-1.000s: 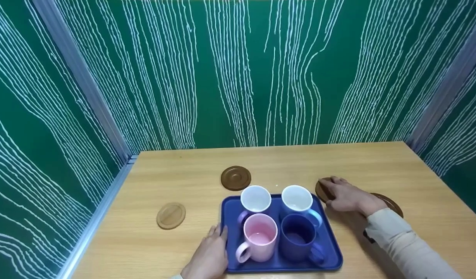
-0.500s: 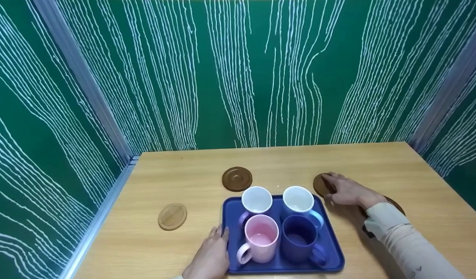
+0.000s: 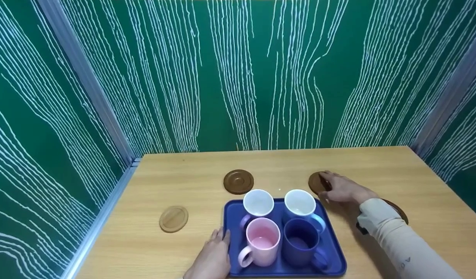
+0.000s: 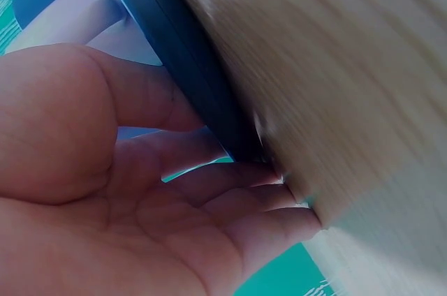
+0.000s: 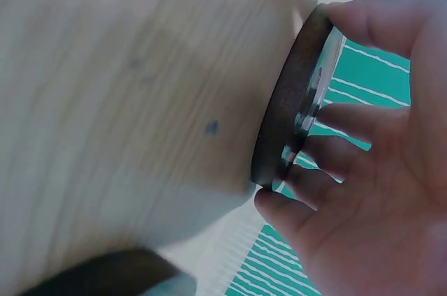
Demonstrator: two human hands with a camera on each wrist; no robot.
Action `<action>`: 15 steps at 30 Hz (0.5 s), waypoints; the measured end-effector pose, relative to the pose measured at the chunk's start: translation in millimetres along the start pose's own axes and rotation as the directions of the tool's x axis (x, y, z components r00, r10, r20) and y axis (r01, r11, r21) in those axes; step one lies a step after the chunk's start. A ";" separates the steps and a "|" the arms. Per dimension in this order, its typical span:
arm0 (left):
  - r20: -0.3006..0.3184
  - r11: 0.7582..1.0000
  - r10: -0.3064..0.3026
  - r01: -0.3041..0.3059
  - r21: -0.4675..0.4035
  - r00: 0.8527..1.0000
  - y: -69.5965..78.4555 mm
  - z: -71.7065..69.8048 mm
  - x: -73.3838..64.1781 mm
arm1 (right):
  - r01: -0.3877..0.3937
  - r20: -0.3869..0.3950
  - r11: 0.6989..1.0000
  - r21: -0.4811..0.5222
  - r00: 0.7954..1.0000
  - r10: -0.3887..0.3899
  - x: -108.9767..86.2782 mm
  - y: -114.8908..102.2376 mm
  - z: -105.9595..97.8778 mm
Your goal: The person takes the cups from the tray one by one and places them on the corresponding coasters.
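Note:
A dark brown round coaster (image 3: 315, 183) lies on the table beyond the tray's far right corner. My right hand (image 3: 344, 189) spans it, with thumb and fingers at its rim in the right wrist view. At lower centre, my left hand (image 3: 210, 256) holds the left edge of a blue tray (image 3: 233, 217); the thumb (image 4: 154, 97) laps over the rim. Standing on the tray are a pink mug (image 3: 265, 250), a dark blue mug (image 3: 299, 250), a white-lined mug with a purple handle (image 3: 258, 202) and a white-lined mug with a light blue handle (image 3: 299, 202).
Another dark brown coaster (image 3: 238, 181) lies behind the tray, and a light wooden one (image 3: 174, 219) to its left. A brown disc (image 3: 397, 209) is partly hidden by the right forearm. Green walls with white lines (image 3: 230, 77) border the wooden table (image 3: 183, 178).
My right hand has slid the brown coaster a little away and to the left across the table. The left hand stays on the tray's edge. The view has shifted slightly.

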State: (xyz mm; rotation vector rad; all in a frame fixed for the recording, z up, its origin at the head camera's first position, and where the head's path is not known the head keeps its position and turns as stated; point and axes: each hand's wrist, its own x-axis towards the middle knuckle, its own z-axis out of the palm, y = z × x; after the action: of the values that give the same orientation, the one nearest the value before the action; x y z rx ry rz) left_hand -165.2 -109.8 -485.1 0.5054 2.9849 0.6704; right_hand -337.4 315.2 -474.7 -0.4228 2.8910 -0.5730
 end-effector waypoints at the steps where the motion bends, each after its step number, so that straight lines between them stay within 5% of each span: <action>1: -0.001 1.000 0.002 -0.002 -0.002 1.000 0.0 0.1 0.1 | 0.000 0.000 1.000 0.004 1.000 0.000 1.4 -1.2 -0.1; 15: -0.006 1.000 0.000 0.000 0.010 1.000 -3.5 3.1 1.5 | -0.012 0.029 0.999 0.044 1.000 0.011 27.0 -18.4 0.3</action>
State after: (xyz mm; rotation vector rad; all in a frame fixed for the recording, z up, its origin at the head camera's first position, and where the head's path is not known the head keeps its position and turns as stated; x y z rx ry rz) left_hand -167.3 -111.1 -489.4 0.5051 2.9955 0.6579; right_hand -358.5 290.5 -470.5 -0.4040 2.8459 -0.6229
